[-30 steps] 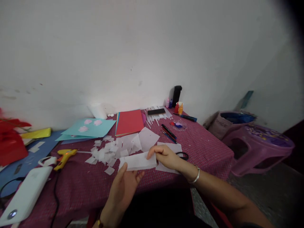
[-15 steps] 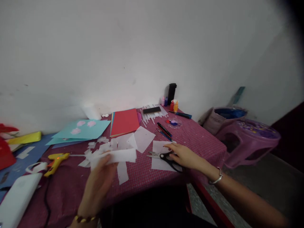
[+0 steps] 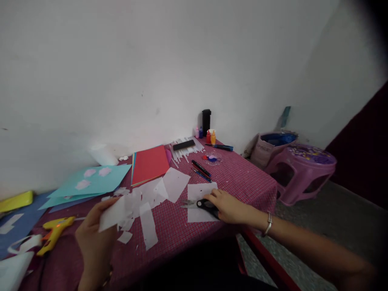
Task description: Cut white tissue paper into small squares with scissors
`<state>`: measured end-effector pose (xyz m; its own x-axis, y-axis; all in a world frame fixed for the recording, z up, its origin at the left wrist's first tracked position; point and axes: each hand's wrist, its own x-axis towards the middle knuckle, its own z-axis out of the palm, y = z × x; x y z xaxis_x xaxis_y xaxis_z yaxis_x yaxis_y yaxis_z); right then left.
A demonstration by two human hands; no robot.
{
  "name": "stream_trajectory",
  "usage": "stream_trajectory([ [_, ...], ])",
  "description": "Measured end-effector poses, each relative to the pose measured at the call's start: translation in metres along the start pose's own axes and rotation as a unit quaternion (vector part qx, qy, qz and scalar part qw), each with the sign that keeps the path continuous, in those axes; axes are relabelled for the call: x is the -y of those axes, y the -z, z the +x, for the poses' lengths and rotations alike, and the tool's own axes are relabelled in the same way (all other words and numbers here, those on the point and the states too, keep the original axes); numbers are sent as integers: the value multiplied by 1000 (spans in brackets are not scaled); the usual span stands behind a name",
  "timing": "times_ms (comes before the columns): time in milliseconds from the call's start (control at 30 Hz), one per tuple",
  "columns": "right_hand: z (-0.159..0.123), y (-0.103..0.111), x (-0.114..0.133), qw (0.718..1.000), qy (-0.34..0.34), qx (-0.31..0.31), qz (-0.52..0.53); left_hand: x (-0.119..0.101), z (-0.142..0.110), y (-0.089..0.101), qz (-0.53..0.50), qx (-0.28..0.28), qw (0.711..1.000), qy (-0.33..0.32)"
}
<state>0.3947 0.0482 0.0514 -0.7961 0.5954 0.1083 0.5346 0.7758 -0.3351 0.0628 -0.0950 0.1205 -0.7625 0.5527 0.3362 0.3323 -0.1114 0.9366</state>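
Observation:
My left hand (image 3: 93, 238) is raised over the near left of the table, fingers closed on a strip of thin white paper (image 3: 113, 212). My right hand (image 3: 228, 207) lies on the black-handled scissors (image 3: 200, 203), fingers curled over the handles. The scissors rest on a white sheet (image 3: 200, 192) near the table's front edge. A heap of small white paper pieces (image 3: 142, 202) lies between my hands, with a long loose strip (image 3: 149, 226) in front of it.
The table has a red checked cloth (image 3: 242, 182). On it are a yellow glue gun (image 3: 54, 234), a light blue sheet (image 3: 91, 184), a red paper stack (image 3: 150, 163), pens (image 3: 200, 169), paint bottles (image 3: 209, 135) and a black flask (image 3: 206, 119). A purple stool (image 3: 303, 169) stands to the right.
My right hand let go of the white strip and came down on the scissors. My left hand carried the strip to the left. The view swung right.

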Motion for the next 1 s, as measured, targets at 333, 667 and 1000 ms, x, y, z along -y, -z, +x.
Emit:
stream_trajectory([
  [333,12,8,44,844,28,74,530,-9,30,-20,-262,-53,953,146],
  [667,33,-20,85,612,37,215,760,9,21,-20,-367,-21,901,231],
  [1000,36,-17,86,610,3,236,756,8,10,-19,-342,-16,915,215],
])
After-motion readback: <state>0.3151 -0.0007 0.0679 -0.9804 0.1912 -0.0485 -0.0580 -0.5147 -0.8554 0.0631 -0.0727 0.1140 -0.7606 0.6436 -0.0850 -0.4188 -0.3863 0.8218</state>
